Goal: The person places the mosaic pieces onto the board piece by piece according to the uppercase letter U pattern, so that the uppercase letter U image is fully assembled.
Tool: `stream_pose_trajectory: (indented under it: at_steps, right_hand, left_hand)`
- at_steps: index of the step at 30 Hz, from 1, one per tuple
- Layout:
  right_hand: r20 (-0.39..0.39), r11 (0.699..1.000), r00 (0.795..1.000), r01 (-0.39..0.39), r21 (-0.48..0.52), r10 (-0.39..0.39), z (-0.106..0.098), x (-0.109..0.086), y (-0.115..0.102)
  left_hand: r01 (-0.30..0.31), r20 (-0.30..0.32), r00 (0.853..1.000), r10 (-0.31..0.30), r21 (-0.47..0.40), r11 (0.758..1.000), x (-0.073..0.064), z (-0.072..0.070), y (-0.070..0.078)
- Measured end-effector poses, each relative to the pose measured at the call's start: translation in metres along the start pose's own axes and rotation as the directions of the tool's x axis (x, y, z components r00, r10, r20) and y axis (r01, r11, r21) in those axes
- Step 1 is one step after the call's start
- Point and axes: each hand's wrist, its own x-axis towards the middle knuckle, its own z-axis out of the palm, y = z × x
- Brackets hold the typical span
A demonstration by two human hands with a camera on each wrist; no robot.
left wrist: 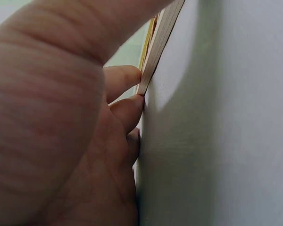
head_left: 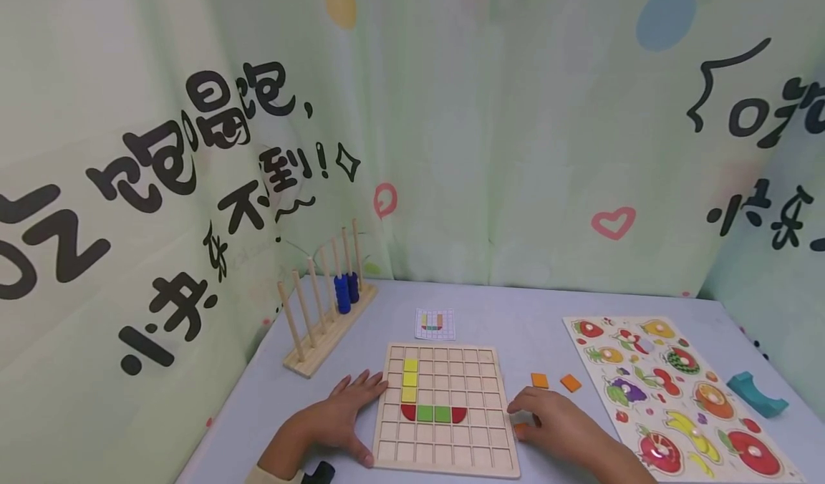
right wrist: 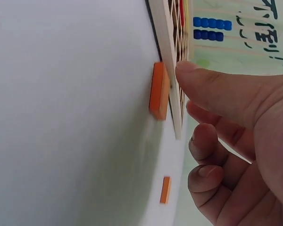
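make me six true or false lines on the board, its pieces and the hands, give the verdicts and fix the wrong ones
1. Three yellow squares form a column on the grid board. True.
2. An orange tile sits on the grid board. False: the orange tiles in view lie off it, to its right.
3. Two green squares lie between two red pieces. True.
4. The pattern card lies at the near edge of the grid board. False: the pattern card lies past its far edge.
5. The left hand touches the left edge of the grid board. True.
6. The fruit sheet lies left of the grid board. False: the fruit sheet lies to its right.
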Motion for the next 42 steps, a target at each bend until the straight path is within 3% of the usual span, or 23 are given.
stream_pose_trajectory:
  at_steps: [10, 21, 27, 34, 42]
  right_hand:
    - [0.057, 1.0, 0.998, -0.02, 0.023, 0.019, -0.003, -0.009, 0.016]
    - [0.098, 0.997, 0.992, -0.077, 0.024, 0.075, 0.004, -0.008, 0.015]
    - [0.074, 0.994, 0.991, -0.108, -0.015, 0.109, 0.005, -0.008, 0.013]
    - [-0.023, 0.986, 0.988, -0.153, -0.069, 0.152, 0.009, -0.001, 0.007]
    - [-0.01, 0.995, 0.996, -0.087, -0.055, 0.087, 0.011, 0.008, 0.002]
  left_hand:
    - [-0.001, 0.002, 1.0, 0.001, -0.001, 1.0, 0.001, 0.0, -0.002]
    - [0.014, 0.005, 1.0, -0.014, -0.007, 1.0, 0.001, 0.006, -0.003]
    - [0.012, 0.002, 1.0, -0.012, 0.014, 1.0, 0.002, 0.004, -0.004]
    - [0.008, 0.005, 1.0, -0.008, 0.012, 1.0, 0.001, 0.002, -0.003]
    - [0.008, 0.008, 1.0, -0.008, -0.003, 1.0, -0.002, -0.001, 0.001]
